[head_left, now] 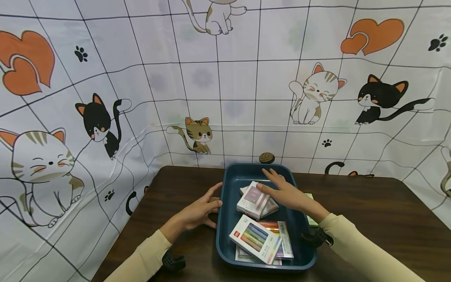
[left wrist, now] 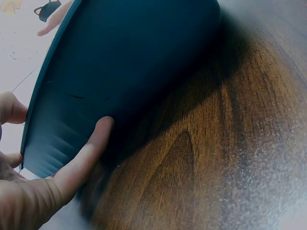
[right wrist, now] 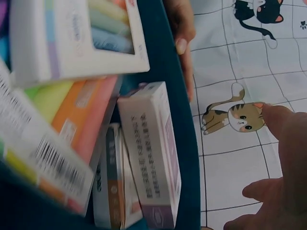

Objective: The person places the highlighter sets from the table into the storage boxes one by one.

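Observation:
A blue tray (head_left: 304, 250) stands on the table with several packages in it. My left hand (head_left: 199, 213) is at the tray's left side, fingertips at the rim. In the left wrist view its thumb (left wrist: 91, 143) lies straight against the outer wall. My right hand (head_left: 285, 192), fingers spread and holding nothing, is over the tray's far right part. Below it, a small pink-and-white box (head_left: 253, 199) leans on another pale box (head_left: 270, 207). Nearer me, a white box of coloured pens (head_left: 255, 239) lies across a clear-fronted pack of bright colours (head_left: 286, 244).
The dark wooden table (head_left: 373, 219) has a white cat-patterned cloth (head_left: 239, 86) behind it and along its left side. A pale green item (head_left: 311, 221) lies right of the tray, partly hidden by the right forearm. Black straps (head_left: 172, 262) are on both wrists.

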Demonstrator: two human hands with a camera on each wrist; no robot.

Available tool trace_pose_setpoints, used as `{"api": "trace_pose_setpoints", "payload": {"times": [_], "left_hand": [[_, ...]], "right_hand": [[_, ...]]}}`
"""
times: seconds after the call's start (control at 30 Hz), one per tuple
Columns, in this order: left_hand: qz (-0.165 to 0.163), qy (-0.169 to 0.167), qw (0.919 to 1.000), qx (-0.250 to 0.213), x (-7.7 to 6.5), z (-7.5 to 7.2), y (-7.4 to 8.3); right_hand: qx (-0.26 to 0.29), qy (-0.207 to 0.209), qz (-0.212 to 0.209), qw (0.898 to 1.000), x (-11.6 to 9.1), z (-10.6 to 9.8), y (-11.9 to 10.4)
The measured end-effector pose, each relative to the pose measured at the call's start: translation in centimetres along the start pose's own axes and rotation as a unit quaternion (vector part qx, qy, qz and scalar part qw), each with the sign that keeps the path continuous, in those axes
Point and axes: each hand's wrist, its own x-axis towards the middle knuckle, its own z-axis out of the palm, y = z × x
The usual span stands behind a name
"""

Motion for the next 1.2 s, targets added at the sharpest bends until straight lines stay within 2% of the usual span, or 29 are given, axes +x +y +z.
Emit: {"api": "trace_pose_setpoints", "payload": {"times": [0.2,0.33,0.7,0.93,1.2], "left_hand": [[0.001,0.001,1.0000,-0.001,0.1,0.0,-0.1],[0.003,-0.003,1.0000,0.003,0.0,0.0,0.0],[0.004,-0.005,1.0000,0.003,-0.1,0.1,0.0],[0.002,0.005,1.0000,0.005,-0.1,-0.3,-0.4],[0.007,0.000,1.0000,0.002,-0.1,-0.2,-0.4]], "right_hand": [[-0.063,0.042,-0.032,0.997,-0.6,-0.2,0.7],[-0.091,0.054,-0.025,0.994,-1.1,-0.6,1.4],[-0.088,0.056,-0.015,0.994,-2.1,-1.8,3.6],[-0.090,0.057,-0.015,0.994,-2.7,-2.1,4.1],[-0.085,0.062,-0.015,0.994,-3.6,-3.2,5.0]]}}
